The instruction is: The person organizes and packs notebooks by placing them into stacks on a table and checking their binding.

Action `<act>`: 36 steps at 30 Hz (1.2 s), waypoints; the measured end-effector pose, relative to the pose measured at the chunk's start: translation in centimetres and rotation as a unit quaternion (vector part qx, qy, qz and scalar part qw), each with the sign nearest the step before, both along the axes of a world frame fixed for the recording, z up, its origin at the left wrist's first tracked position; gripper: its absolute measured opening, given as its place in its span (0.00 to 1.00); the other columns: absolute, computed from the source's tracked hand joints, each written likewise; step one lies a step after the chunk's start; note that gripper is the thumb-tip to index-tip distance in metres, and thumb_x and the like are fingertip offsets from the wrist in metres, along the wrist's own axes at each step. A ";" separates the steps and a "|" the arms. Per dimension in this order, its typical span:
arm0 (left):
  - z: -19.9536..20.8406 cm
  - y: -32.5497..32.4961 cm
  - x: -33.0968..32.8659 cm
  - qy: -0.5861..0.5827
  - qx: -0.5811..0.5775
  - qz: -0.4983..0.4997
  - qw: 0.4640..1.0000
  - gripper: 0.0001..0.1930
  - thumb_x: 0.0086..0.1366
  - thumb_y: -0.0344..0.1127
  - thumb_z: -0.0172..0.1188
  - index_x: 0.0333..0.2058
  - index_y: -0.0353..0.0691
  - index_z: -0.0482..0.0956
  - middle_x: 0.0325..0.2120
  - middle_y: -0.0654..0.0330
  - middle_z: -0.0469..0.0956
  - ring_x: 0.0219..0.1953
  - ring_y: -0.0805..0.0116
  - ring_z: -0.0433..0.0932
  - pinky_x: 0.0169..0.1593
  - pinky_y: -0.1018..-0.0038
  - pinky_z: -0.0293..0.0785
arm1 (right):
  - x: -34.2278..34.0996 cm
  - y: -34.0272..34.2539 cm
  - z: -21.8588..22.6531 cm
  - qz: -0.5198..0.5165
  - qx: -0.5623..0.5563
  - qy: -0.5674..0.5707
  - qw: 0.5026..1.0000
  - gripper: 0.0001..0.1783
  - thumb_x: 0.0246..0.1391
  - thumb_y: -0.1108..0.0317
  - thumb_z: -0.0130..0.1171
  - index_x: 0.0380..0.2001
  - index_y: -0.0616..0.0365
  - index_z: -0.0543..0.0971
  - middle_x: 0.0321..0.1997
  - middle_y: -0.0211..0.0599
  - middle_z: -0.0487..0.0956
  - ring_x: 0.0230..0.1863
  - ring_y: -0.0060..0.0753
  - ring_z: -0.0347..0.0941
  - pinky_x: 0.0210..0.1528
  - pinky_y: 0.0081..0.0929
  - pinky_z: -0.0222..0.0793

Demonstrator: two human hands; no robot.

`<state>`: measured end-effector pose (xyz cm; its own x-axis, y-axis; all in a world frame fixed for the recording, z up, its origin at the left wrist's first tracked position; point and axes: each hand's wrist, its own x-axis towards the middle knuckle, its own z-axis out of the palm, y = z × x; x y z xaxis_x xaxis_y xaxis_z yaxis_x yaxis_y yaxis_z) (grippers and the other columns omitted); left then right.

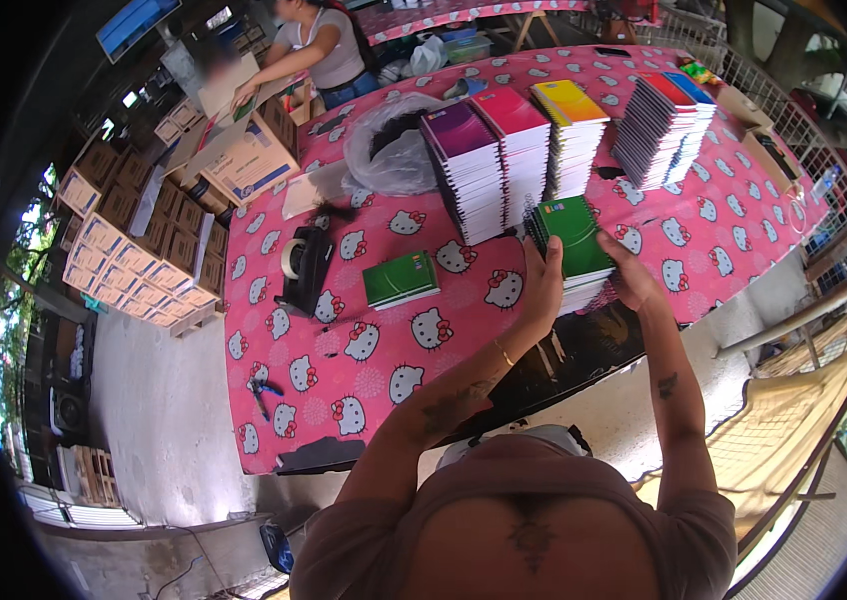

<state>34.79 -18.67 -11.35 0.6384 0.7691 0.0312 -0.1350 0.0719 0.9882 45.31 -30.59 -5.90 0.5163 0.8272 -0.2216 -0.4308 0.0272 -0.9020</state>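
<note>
- Left fingers [554, 253] and right fingers [608, 242] grip a green-covered, spiral-bound paper notebook stack [581, 240] by the pink patterned worktop [474, 335]'s near edge
- Probably squaring it; next calls for even side pressure

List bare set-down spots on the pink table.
Near-left, between pliers, short green stack and near edge of table; right, past the blue stack. Crowded: the middle, with purple stack, pink stack, yellow stack, and taller green stack between left hand and right hand.

Daylight brightens the pink surface [364, 385] and glares on the concrete floor [144, 420]; foliage [19, 300] at far left washes out, and edges curve toward black, rounded borders.
</note>
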 end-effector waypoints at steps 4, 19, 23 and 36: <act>0.7 7.3 -9.6 0.079 0.385 0.025 0.919 0.31 0.68 0.48 0.59 0.62 0.33 0.66 0.57 0.44 0.69 0.61 0.49 0.67 0.62 0.62 0.65 | 1.1 -2.8 -1.3 -0.278 0.042 -0.183 0.942 0.32 0.66 0.51 0.51 0.66 0.58 0.65 0.66 0.41 0.69 0.66 0.35 0.64 0.67 0.41 0.57; -3.6 21.5 -21.7 0.191 0.648 -0.035 0.737 0.16 0.57 0.24 0.60 0.46 0.39 0.80 0.43 0.55 0.81 0.44 0.52 0.79 0.46 0.61 0.78 | -19.6 11.5 -5.1 -0.059 0.079 -0.381 0.919 0.21 0.55 0.75 0.62 0.53 0.57 0.76 0.54 0.41 0.76 0.53 0.36 0.74 0.54 0.30 0.70; -1.6 21.6 -21.9 0.141 0.653 0.019 0.744 0.15 0.56 0.25 0.61 0.43 0.43 0.80 0.38 0.59 0.80 0.42 0.57 0.78 0.47 0.60 0.75 | -21.6 13.1 -8.4 -0.071 0.054 -0.331 0.940 0.24 0.53 0.76 0.64 0.54 0.58 0.75 0.58 0.42 0.72 0.54 0.35 0.74 0.54 0.31 0.71; -5.4 23.2 -29.7 0.279 0.538 0.010 0.795 0.16 0.61 0.33 0.61 0.49 0.41 0.77 0.47 0.56 0.77 0.52 0.50 0.74 0.60 0.52 0.66 | -25.0 10.3 -16.9 -0.033 0.012 -0.181 0.983 0.20 0.52 0.81 0.63 0.49 0.58 0.76 0.41 0.28 0.81 0.42 0.17 0.75 0.47 0.20 0.71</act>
<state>5.05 4.53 -16.74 0.7722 0.4985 0.3940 0.3561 -0.8531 0.3813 20.34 -20.28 -22.78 0.6103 0.7921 0.0061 -0.0784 0.0680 -0.9946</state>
